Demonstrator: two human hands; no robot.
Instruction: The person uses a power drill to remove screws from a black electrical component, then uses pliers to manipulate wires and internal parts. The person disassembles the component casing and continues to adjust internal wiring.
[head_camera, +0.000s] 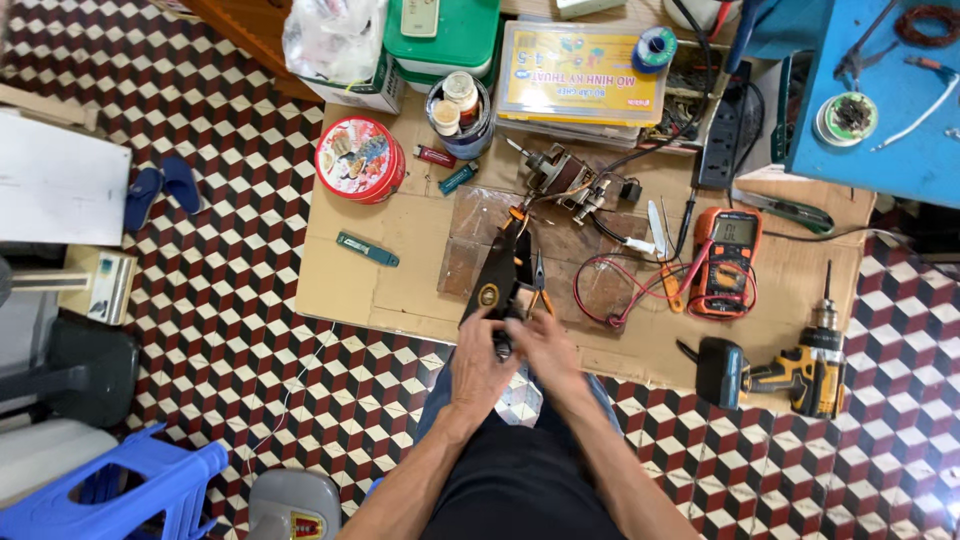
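Observation:
My left hand (478, 362) and my right hand (543, 357) meet just above my lap, both closed around a small dark object (503, 345) whose shape I cannot make out. A black-handled cutting tool (497, 275) lies on the cardboard sheet (350, 280) right in front of my hands, and my left fingers touch its near end. Beside it are orange-handled pliers (538, 285). Further out sits a small motor-like part (562, 178) with wires.
An orange multimeter (727, 262) with red leads lies to the right, a yellow cordless drill (795, 372) nearer right. A red round tin (359, 158), a jar of bits (459, 112), a plastic parts box (583, 72) and a power strip (722, 132) line the far side. Blue stool (110, 490) at lower left.

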